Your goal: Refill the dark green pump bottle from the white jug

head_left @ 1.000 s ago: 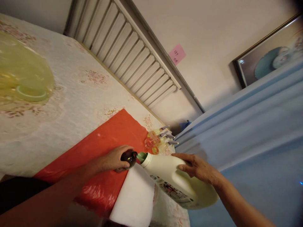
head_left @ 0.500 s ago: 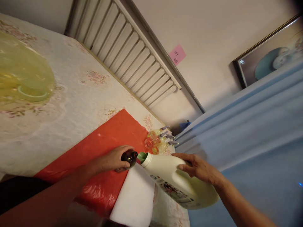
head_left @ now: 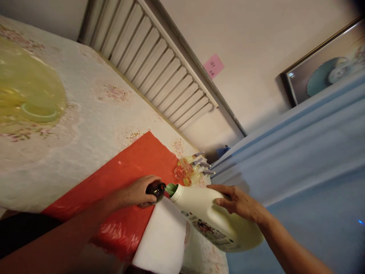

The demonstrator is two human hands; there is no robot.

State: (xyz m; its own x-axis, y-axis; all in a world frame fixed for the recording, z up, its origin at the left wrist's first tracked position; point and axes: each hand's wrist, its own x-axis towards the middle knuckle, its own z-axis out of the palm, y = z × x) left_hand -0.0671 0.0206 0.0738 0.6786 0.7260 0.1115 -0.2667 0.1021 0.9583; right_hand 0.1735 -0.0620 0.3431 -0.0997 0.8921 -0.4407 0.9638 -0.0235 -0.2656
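Observation:
My left hand [head_left: 136,193] is wrapped round a small dark brown bottle [head_left: 156,190] that stands on the red plastic sheet [head_left: 131,167]. A big white jug [head_left: 212,220] with a green spout is tipped on its side, its mouth right at the small bottle's opening. My right hand [head_left: 238,202] grips the jug from above, fingers closed over its handle. A white cloth or pad [head_left: 162,239] lies under the jug's neck.
Several small spray bottles [head_left: 191,170] with grey triggers lie at the table's far edge. A translucent yellow bowl [head_left: 27,91] sits upside down at the left on the floral tablecloth [head_left: 85,114]. A blue curtain [head_left: 299,160] hangs at the right, a slatted panel [head_left: 159,64] behind.

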